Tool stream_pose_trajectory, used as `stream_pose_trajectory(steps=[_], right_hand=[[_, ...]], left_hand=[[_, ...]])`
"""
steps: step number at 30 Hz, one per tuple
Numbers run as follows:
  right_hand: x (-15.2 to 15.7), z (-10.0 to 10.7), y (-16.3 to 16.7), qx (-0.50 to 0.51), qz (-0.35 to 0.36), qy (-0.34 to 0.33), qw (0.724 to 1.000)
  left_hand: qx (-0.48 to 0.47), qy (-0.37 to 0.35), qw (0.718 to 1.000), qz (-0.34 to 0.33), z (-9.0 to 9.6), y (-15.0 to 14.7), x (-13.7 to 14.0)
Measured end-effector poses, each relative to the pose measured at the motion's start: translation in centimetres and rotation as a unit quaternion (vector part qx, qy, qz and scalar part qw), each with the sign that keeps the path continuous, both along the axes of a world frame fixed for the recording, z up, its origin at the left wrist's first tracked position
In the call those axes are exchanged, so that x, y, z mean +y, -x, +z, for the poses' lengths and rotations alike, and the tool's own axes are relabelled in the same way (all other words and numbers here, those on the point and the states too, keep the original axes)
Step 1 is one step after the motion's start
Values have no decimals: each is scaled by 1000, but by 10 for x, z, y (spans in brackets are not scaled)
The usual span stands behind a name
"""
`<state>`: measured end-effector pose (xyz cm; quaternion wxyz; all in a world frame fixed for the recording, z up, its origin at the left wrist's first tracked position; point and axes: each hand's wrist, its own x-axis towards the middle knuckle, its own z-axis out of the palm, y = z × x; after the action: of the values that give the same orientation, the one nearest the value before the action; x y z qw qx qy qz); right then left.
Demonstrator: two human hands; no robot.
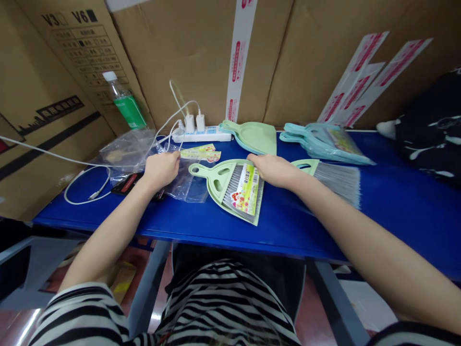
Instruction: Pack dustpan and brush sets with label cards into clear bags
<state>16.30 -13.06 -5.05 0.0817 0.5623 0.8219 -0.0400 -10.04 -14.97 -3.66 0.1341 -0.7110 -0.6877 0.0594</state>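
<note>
A light-green dustpan point(218, 185) lies flat on the blue table with a small grey-bristled brush point(232, 185) nested in it. Across the bristles sits a yellow-green printed label card point(247, 190). My right hand point(270, 169) is closed at the upper right edge of this set, its fingertips by the top of the card. To the left, my left hand point(162, 169) is closed on a clear plastic bag point(185, 185); the exact grip is hidden under the fingers. Printed cards point(201, 153) lie just beyond it. Partly behind my right forearm is another grey-bristled brush point(338, 180).
Stacked dustpans point(257, 137) and bagged blue ones point(320, 139) lie at the back. A power strip point(212, 134) with chargers and a white cable point(86, 202) are left. A bottle point(127, 105) leans against cardboard point(194, 57). Dark patterned fabric point(432, 129) is at right.
</note>
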Motion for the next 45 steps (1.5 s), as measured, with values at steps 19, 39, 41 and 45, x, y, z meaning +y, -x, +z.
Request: stream_pose_trajectory(steps=[19, 39, 41, 45], right_hand=[[1, 0, 0, 0, -1, -2, 1000], [0, 1, -1, 9, -2, -5, 1000], [0, 1, -1, 9, -5, -3, 1000], [0, 1, 0, 8, -8, -3, 1000]], left_hand=[[-4, 1, 1000, 1, 2, -3, -2], [-246, 35, 858, -450, -15, 0, -3], [-254, 26, 857, -448, -15, 0, -2], [-257, 28, 852, -455, -15, 2, 0]])
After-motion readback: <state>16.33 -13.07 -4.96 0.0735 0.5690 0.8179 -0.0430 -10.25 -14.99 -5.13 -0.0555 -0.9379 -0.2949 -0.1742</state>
